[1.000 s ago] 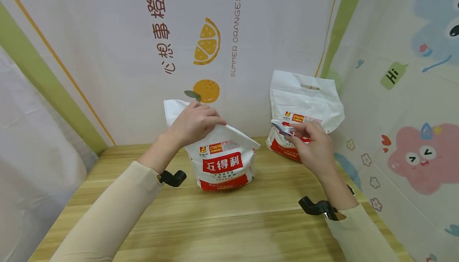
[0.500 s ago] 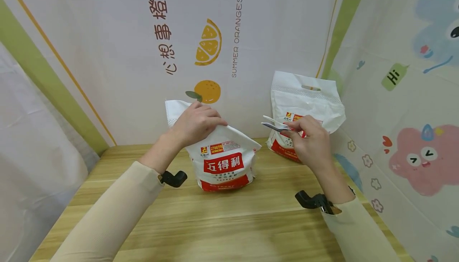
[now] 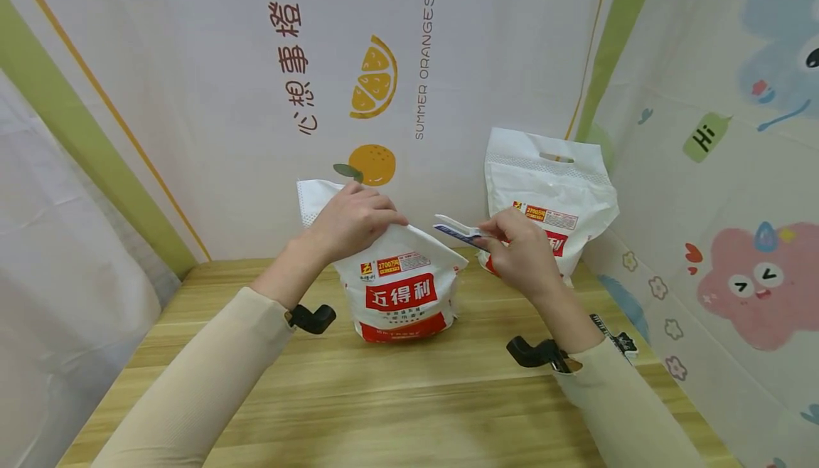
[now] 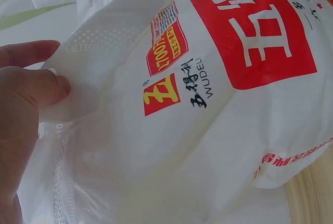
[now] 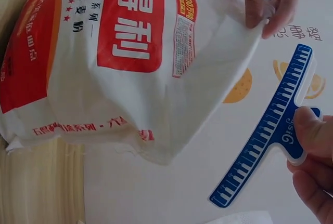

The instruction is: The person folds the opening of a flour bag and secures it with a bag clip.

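My left hand (image 3: 355,222) pinches the top edge of a white and red flour bag (image 3: 399,294) standing on the table. In the left wrist view, the thumb (image 4: 52,86) lies over the bag's folded top. My right hand (image 3: 525,254) holds a blue and white clip (image 5: 263,135) by its grip tabs, to the right of the bag's top and apart from it. Piano keys are printed along the clip. Seen from the head, its two long edges stand apart, facing the bag. Part of the bag's top is hidden under my left hand.
A second flour bag (image 3: 550,190) with a handle hole stands at the back right, partly behind my right hand. A black and white clip (image 3: 617,340) lies on the wooden table (image 3: 397,411) beside my right forearm. Printed curtains (image 3: 211,98) enclose the back and sides.
My right hand has moved left with the clip toward the near bag, and the clip's edges have spread and turned to the bag. The black clip has come into fuller view. My left hand stays put.
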A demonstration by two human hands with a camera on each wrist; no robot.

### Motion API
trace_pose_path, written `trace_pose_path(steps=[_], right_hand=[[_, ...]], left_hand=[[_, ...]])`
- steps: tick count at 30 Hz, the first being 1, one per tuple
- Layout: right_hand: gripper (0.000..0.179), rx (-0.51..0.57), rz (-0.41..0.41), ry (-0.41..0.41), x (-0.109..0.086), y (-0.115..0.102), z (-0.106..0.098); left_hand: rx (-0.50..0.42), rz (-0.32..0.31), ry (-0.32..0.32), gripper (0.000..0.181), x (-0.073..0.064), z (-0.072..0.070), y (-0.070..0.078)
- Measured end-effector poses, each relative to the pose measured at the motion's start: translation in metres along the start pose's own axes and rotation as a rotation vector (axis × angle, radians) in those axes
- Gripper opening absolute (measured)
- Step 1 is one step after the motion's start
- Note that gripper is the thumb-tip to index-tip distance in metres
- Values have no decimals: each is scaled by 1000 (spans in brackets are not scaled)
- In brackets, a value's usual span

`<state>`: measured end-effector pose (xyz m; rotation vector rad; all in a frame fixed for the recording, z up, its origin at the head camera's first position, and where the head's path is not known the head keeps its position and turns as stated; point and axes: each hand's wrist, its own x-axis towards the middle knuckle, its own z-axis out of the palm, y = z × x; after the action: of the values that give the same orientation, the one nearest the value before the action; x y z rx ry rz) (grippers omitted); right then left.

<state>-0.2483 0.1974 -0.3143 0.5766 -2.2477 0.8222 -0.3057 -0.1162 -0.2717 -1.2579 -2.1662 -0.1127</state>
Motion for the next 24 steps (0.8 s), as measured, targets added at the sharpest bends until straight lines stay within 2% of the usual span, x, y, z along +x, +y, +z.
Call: trace_pose_path(steps=[9,24], right_hand=[[11,-35,112,-167,2,-5,26],[13,-40,152,-223,10,-14,46]], left_hand=[[6,3,-1,23,1,0,0],[31,0,-14,22,2,-2,0]])
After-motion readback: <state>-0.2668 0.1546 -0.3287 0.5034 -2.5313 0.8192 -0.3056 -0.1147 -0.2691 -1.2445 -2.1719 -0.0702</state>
